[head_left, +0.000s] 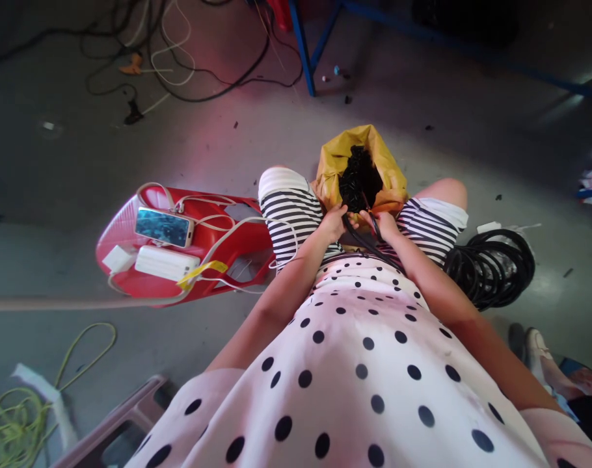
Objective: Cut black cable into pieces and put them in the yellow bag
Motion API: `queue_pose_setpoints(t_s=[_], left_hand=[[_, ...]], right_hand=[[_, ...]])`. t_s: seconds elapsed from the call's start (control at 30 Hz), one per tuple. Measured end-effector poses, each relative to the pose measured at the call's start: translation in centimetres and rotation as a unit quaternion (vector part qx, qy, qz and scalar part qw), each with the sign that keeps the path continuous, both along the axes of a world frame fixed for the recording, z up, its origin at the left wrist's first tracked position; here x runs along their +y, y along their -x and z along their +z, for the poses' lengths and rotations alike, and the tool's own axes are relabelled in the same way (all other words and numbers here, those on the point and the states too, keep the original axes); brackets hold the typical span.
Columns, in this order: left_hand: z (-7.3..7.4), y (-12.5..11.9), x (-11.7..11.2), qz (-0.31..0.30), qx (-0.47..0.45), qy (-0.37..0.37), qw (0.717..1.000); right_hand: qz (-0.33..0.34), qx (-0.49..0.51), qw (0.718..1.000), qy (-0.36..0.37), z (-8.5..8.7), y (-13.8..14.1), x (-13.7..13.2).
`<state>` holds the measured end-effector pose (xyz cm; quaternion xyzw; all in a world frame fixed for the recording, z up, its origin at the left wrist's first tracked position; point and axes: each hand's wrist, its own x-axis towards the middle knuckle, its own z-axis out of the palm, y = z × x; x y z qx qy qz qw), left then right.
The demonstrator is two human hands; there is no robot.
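Note:
I sit with a yellow bag [335, 162] between my knees, full of small black parts [358, 179]. My left hand [334, 222] is closed at the bag's near edge, fingers curled on a black cable [362, 242]. My right hand [384, 224] is closed too, pinching the same black cable just beside the left hand. The cable runs from both hands down across my lap. What sits at the cable's tip between the fingers is too small to make out.
A red plastic stool [144, 286] on my left carries a phone [163, 226], a white power bank [166, 263] and white leads. A coil of black cable [491, 266] lies on the floor at my right. Yellow-green cord [13, 416] lies lower left. Blue frame legs [303, 49] stand ahead.

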<state>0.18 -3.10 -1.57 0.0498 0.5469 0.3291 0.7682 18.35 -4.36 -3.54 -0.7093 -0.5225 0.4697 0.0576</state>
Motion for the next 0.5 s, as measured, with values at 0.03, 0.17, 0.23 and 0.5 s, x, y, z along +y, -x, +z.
queue_pose_setpoints(t_s=[0.03, 0.17, 0.23, 0.5], left_hand=[[0.0, 0.0, 0.0, 0.012, 0.008, 0.000, 1.000], [-0.2, -0.1, 0.3, 0.031, 0.089, -0.020, 0.995], [-0.4, -0.1, 0.6, 0.020, 0.115, -0.044, 0.992], [-0.3, 0.2, 0.7, -0.025, 0.117, -0.076, 0.990]], right_hand=[[-0.001, 0.009, 1.000, 0.005, 0.0, 0.0, 0.0], [0.002, 0.069, 0.997, 0.031, 0.3, -0.2, -0.1], [-0.005, 0.099, 0.994, 0.044, 0.6, -0.4, -0.1], [0.023, 0.099, 0.993, 0.055, 1.6, -0.1, -0.1]])
